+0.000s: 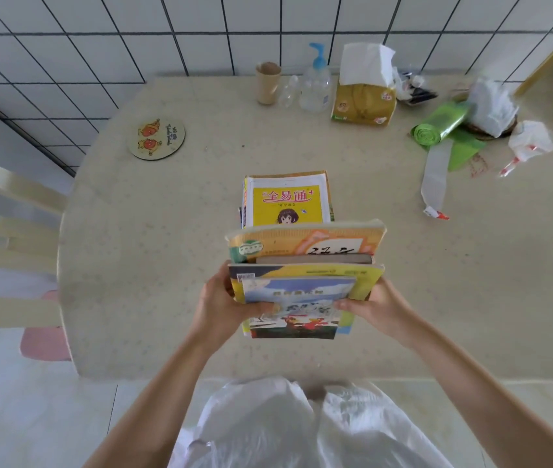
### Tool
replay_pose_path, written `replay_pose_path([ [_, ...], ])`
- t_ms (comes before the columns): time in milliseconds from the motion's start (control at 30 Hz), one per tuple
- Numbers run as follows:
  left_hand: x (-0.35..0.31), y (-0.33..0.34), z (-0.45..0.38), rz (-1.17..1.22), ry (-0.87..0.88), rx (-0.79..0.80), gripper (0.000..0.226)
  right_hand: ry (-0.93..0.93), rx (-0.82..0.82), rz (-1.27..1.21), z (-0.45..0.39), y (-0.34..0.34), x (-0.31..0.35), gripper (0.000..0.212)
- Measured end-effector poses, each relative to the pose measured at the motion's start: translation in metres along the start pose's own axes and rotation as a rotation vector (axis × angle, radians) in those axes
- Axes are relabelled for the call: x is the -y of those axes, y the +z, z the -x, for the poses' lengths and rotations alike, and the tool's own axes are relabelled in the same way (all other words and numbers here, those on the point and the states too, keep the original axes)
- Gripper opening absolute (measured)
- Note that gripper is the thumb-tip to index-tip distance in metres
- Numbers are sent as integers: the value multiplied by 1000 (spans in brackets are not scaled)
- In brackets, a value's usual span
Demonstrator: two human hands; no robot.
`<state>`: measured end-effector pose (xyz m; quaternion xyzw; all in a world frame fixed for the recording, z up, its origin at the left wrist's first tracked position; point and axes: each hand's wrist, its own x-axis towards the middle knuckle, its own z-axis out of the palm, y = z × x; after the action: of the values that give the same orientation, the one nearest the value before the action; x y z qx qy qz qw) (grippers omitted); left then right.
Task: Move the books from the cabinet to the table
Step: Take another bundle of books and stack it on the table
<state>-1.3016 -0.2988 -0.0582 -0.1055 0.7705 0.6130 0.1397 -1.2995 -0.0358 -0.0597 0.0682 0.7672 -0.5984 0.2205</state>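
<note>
Two hands' grip, left (221, 305) and right (374, 307), around four stacked books (302, 282), above table (167, 265).

I see open table (173, 265) surface on both near sides of the stack of books (288, 201) lying mid-table, with room to pass left or right of it. Far left sits a round coaster (156, 138). The far edge is blocked by a paper cup (268, 83), pump bottle (316, 83) and tissue box (364, 101). Far right, a green bag roll (440, 125) and crumpled plastic bags (492, 106) crowd the corner. A chair (8, 238) flanks the left rim.

round coaster (156, 139), paper cup (268, 83), sanitizer bottle (317, 83), tissue pack (364, 102), green bag roll (440, 124)
</note>
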Motion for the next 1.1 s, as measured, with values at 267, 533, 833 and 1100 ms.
replay_pose_path([
  [267, -49, 2, -32, 233, -107, -67, 55, 0, -54, -224, -27, -19, 52, 63],
  [533, -48, 20, -83, 160, -252, -201, 33, 217, -163, -191, -94, -16, 56, 37],
  [833, -30, 23, -109, 61, -320, -267, 25, 356, -159, -123, -129, -9, 54, 29],
  [1100, -41, 32, -112, -116, -279, -352, 16, 278, -189, 53, -138, -7, 66, 31],
])
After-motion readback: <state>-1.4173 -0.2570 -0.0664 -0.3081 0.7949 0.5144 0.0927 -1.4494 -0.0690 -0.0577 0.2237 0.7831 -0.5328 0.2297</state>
